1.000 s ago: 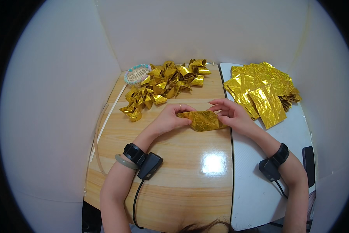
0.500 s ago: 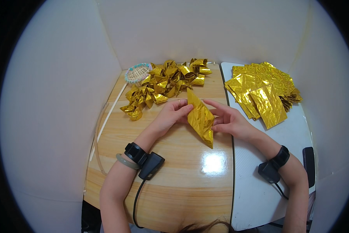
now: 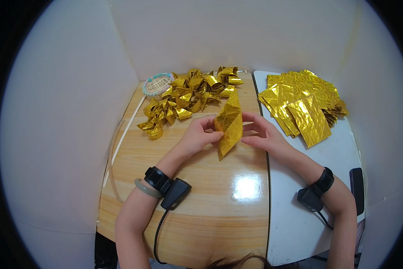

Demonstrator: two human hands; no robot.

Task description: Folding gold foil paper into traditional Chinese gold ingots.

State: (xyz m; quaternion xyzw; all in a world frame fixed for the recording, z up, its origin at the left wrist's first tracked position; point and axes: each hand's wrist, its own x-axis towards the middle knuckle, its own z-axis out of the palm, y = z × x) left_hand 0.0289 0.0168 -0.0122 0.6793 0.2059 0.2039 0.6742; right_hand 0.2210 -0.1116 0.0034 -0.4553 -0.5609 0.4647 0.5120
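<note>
A piece of gold foil paper (image 3: 231,127), folded to points at top and bottom, stands tilted between my hands above the wooden table. My left hand (image 3: 203,135) pinches its left side, the thumb on the near face and the other fingers partly hidden. My right hand (image 3: 268,135) is at the paper's right edge with thumb and fingers apart; some fingertips reach the edge or pass behind it. Beyond my hands lies a heap of folded gold foil pieces (image 3: 183,96). Flat gold foil sheets (image 3: 310,120) are stacked at the far right.
A round woven basket (image 3: 158,84) with a beaded rim sits at the far left. The wooden tabletop (image 3: 197,224) meets a white table (image 3: 295,233) on the right, where a dark phone-like object (image 3: 357,191) lies. Cabled black devices are strapped to my forearms. Pale walls enclose the tables.
The foil paper has turned: its top point now leans right and its lower point left, and a fold on its left side has opened somewhat. My hands have shifted only slightly.
</note>
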